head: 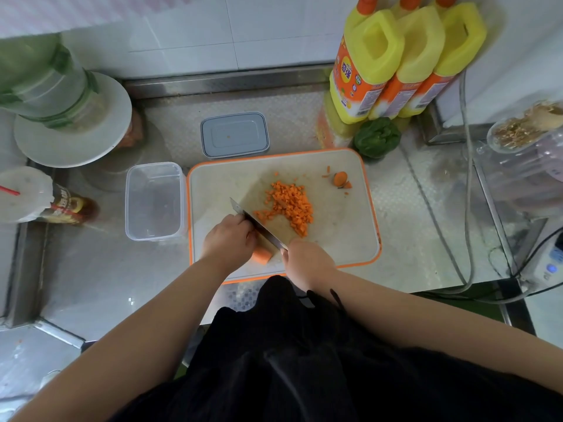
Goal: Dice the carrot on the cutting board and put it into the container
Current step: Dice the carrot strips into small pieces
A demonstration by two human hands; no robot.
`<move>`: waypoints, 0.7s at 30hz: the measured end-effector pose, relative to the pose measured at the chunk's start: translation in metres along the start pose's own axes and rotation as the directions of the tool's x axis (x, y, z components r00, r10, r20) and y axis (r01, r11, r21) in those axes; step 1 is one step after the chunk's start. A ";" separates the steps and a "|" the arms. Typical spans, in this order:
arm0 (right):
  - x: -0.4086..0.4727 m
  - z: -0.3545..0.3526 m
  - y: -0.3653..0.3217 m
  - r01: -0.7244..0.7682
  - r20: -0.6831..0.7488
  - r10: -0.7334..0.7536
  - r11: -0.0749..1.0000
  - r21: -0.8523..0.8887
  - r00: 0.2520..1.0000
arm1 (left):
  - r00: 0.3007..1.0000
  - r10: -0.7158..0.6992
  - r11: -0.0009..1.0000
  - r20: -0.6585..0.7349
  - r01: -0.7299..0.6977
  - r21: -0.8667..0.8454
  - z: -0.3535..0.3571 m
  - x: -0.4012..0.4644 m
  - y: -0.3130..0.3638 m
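Carrot mid-dicing on the cutting board; container open beside it.

The left hand (229, 239) curls its fingers down over the uncut carrot piece (261, 255), whose cut end shows just beside the hand toward the board's near edge. The right hand (307, 259) grips the handle of the knife (257, 225); the blade runs diagonally along the left hand's knuckles, touching or nearly so. The pile of diced carrot (291, 207) lies mid-board, just beyond the blade. A carrot end and scraps (340, 179) sit near the far right corner of the cutting board (344, 239). The clear container (154, 202) stands on the table touching the board's left edge; its grey lid (234, 134) lies beyond the board's far edge.
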State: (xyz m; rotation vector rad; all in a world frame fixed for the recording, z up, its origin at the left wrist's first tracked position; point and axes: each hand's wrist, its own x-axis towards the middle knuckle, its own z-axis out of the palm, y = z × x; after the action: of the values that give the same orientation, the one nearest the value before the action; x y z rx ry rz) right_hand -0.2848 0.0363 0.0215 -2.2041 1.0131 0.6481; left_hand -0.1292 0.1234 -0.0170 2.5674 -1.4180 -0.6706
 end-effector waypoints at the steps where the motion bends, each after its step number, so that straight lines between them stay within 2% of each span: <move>1: 0.002 0.001 0.000 -0.011 0.005 0.011 1.000 0.003 1.000 | 1.000 -0.008 1.000 0.008 0.008 0.003 0.001 0.001 -0.001; 7: 0.008 0.006 -0.005 -0.020 -0.031 0.020 1.000 -0.009 0.999 | 0.999 -0.045 0.999 -0.006 0.045 -0.022 0.002 0.001 -0.002; 11: 0.021 -0.005 -0.002 -0.055 0.017 0.053 0.981 0.185 0.998 | 0.998 0.009 1.000 -0.061 -0.008 0.013 0.002 -0.001 -0.003; 13: 0.023 -0.006 0.001 -0.058 0.005 0.058 0.977 0.206 0.998 | 0.995 0.027 1.000 -0.093 -0.026 0.015 0.002 -0.004 -0.004; 21: 0.006 0.004 0.004 0.051 0.001 -0.051 0.998 -0.046 0.999 | 0.996 0.000 1.000 -0.090 0.000 0.000 0.001 -0.009 -0.002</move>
State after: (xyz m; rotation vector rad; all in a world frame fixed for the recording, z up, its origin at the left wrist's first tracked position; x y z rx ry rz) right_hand -0.2851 0.0337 0.0138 -2.2625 0.9481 0.6544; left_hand -0.1322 0.1315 -0.0153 2.5624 -1.3907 -0.5475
